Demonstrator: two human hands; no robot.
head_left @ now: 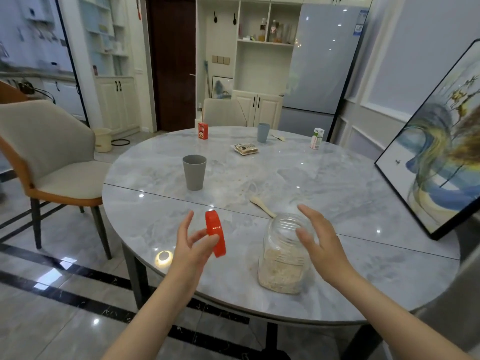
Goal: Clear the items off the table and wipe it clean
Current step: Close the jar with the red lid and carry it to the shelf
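Now my left hand (pixel 193 245) pinches the red lid (pixel 215 233) on edge, just left of the upright open jar (pixel 284 255), my right hand (pixel 318 240) spread open beside its mouth.

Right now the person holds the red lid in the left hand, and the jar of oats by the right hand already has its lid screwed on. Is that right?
Not quite. The head view shows the jar of oats open, its threaded mouth bare. The red lid is off it, held on edge in the left hand, whose fingers pinch it. The right hand is open beside the jar.
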